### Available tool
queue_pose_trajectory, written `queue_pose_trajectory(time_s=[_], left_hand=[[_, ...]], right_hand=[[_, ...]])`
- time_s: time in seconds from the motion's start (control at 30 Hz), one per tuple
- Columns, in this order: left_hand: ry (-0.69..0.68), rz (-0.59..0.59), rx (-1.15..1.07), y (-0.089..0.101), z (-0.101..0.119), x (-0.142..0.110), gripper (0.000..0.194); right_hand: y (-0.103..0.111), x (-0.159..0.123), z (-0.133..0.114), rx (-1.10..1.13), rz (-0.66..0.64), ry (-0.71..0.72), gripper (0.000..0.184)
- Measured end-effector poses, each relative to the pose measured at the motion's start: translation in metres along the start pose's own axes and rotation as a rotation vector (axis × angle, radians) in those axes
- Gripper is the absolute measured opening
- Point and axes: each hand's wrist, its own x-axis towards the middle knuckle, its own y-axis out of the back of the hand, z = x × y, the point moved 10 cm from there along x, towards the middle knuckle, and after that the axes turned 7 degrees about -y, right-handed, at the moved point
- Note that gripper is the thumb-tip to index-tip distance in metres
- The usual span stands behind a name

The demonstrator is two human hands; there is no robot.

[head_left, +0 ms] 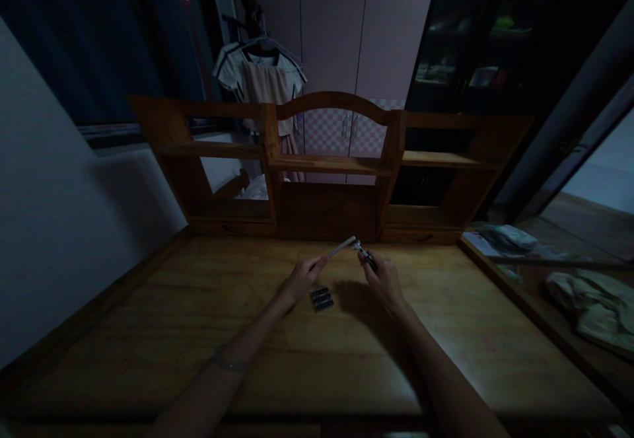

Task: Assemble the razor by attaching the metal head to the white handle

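Observation:
My left hand (301,279) is closed around the near end of a slim pale stick (341,246), which slants up and to the right. Gripped in my right hand (385,281) is a short tool (365,254) with a dark handle and a shiny metal head, razor-like in shape. The tool's head meets or nearly meets the stick's far end; actual contact is too small to tell. Both hands are held over the wooden desk (222,332). Just below and right of my left hand lies a small pack (321,298) with several dark pieces in rows.
A wooden shelf unit (329,167) rises along the desk's back edge. To the left is a white wall (44,207). Crumpled pale cloth (594,306) lies on a lower surface at the right. Clothes (267,81) hang behind the shelves. The room is dim.

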Motion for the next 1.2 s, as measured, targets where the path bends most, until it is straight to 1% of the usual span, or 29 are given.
queue_pose_trajectory(time_s=[0.1,0.3,0.47,0.63,0.7,0.93,1.1,1.2], left_hand=[[0.004,0.028,-0.003,0.005,-0.002,0.0,0.045],[0.018,0.002,-0.004,-0.002,-0.005,-0.001,0.047],[0.038,0.021,0.0,0.002,-0.008,0.0,0.047],[0.053,-0.03,-0.049,-0.005,-0.009,-0.001,0.049],[0.053,-0.027,-0.042,-0.006,-0.01,-0.001,0.049],[0.035,0.03,0.016,0.004,-0.01,0.001,0.046],[0.003,-0.021,-0.01,-0.002,-0.003,-0.001,0.044],[0.018,-0.02,0.001,-0.002,-0.005,-0.002,0.044]], right_hand=[[-0.001,0.0,0.0,0.013,-0.012,-0.004,0.035],[-0.003,0.0,0.002,0.007,-0.017,-0.009,0.035],[-0.005,0.0,0.001,0.008,-0.03,0.001,0.035],[-0.003,0.0,0.001,0.008,-0.015,0.001,0.036],[-0.003,0.0,0.001,0.007,-0.014,-0.002,0.037],[-0.004,-0.001,0.001,0.02,-0.026,0.004,0.035],[-0.005,-0.001,0.003,0.004,-0.027,-0.004,0.035],[-0.005,-0.001,0.003,-0.009,-0.023,0.003,0.034]])
